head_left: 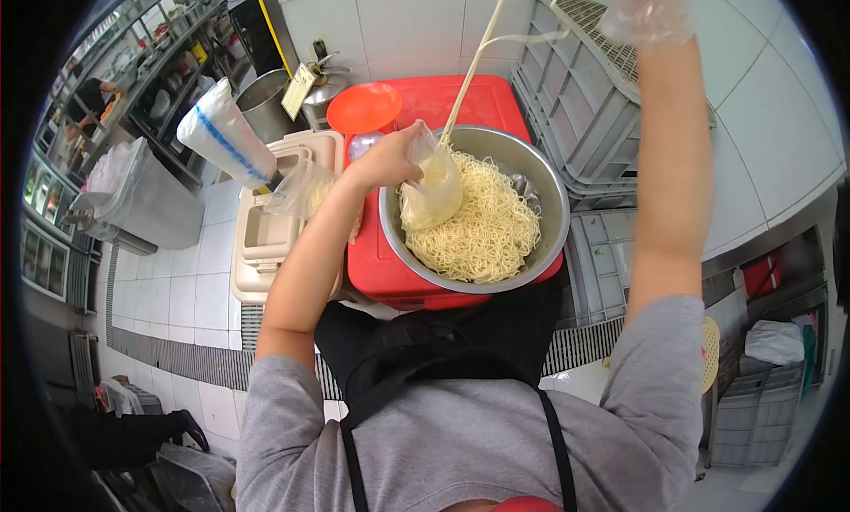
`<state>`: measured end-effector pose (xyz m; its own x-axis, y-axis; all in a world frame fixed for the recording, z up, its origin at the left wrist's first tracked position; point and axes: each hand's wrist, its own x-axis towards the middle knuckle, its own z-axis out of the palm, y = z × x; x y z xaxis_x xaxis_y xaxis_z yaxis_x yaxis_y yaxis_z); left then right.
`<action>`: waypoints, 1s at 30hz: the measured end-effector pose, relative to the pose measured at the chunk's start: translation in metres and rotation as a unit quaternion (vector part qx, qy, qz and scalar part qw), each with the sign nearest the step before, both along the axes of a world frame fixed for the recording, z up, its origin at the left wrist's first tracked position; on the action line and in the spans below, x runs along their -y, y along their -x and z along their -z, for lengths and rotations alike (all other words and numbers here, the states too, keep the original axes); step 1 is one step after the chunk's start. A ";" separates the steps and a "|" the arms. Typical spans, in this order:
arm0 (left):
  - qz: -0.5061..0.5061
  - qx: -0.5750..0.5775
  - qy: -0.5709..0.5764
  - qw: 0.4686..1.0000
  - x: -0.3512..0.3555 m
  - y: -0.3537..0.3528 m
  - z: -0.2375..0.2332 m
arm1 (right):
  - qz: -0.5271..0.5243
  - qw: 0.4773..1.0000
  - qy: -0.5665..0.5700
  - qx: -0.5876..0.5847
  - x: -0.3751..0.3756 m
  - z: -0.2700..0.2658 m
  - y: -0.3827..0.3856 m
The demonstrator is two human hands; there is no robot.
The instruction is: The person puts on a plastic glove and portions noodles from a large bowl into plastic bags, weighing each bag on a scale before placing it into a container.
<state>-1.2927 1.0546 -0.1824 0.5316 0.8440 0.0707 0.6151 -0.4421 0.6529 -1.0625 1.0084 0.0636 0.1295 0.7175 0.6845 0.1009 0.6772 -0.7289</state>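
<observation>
My left hand (397,162) is bare and grips the rim of a clear plastic bag (434,189) at the left side of a steel bowl. Pale noodles show inside the bag. A heap of thin yellow noodles (487,224) fills much of the steel bowl (564,211). My right hand (646,12), in a clear plastic glove, is raised high at the top edge, its fingers cut off by the frame. Stretched noodle strands (478,61) run from the bag up past the top edge, lifted by that hand; the grip itself is out of view.
The bowl stands on a red cooler box lid (478,96), by an orange-red plate (365,107). Left are a beige container (270,233), a roll of plastic bags (226,131) and steel pots (266,105). Grey crates (575,114) stack at right. A person (93,96) works far left.
</observation>
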 end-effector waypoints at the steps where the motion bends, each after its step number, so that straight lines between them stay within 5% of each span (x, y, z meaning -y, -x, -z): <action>1: 0.007 -0.002 0.004 1.000 -0.001 0.001 0.002 | -0.007 0.999 -0.030 -0.018 -0.003 -0.006 -0.007; 3: 0.008 -0.002 0.016 1.000 -0.003 0.002 0.004 | -0.014 0.997 -0.059 -0.037 -0.002 -0.016 -0.010; 8: 0.005 0.060 0.024 0.998 -0.002 0.003 0.004 | 0.071 0.985 0.130 0.084 0.012 0.026 -0.006; 10: -0.013 0.050 0.033 0.998 0.004 0.002 -0.007 | -0.153 0.913 0.255 0.280 -0.034 0.101 -0.043; 11: -0.014 0.053 0.033 0.998 0.003 0.002 -0.004 | -0.086 0.879 0.356 0.306 -0.031 0.143 -0.034; 13: -0.001 0.046 -0.050 0.998 0.000 0.000 0.005 | -0.091 0.771 0.340 0.531 -0.032 0.219 -0.034; 15: -0.004 0.044 -0.033 0.998 0.001 -0.004 0.001 | -0.045 0.902 0.224 0.366 -0.010 0.266 -0.011; 17: -0.008 0.043 -0.017 0.999 0.003 -0.009 -0.002 | -0.021 0.893 0.212 0.397 -0.009 0.315 0.018; 19: -0.046 0.054 0.030 0.997 0.005 -0.009 -0.005 | -0.001 0.884 0.194 0.426 -0.007 0.309 0.029; 21: -0.032 0.083 0.033 0.995 0.003 -0.005 -0.004 | -0.016 0.809 0.301 0.505 -0.012 0.290 0.020; 23: -0.014 0.115 0.043 0.992 0.005 -0.006 -0.001 | -0.086 0.856 0.266 0.435 -0.036 0.272 0.011; 24: 0.008 0.113 0.066 0.991 0.007 -0.012 0.000 | -0.076 0.839 0.211 0.497 -0.050 0.261 0.012; 26: 0.033 0.114 0.087 0.989 0.011 -0.026 0.000 | -0.131 0.946 0.043 0.293 -0.047 0.254 0.005; 27: 0.039 0.112 0.094 0.988 0.015 -0.035 0.000 | -0.128 0.946 0.041 0.295 -0.046 0.235 0.009; 29: 0.045 0.111 0.101 0.988 0.014 -0.039 0.003 | -0.142 0.871 0.328 0.338 -0.037 0.182 0.027; 30: 0.046 0.113 0.100 0.988 0.010 -0.035 0.006 | -0.141 0.871 0.328 0.338 -0.031 0.171 0.025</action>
<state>-1.2573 1.0447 -0.1882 0.5956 0.8026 0.0333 0.4074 -0.3375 0.8486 -1.0876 1.0393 -0.1077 -0.3897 0.9204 -0.0327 0.5539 0.2059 -0.8067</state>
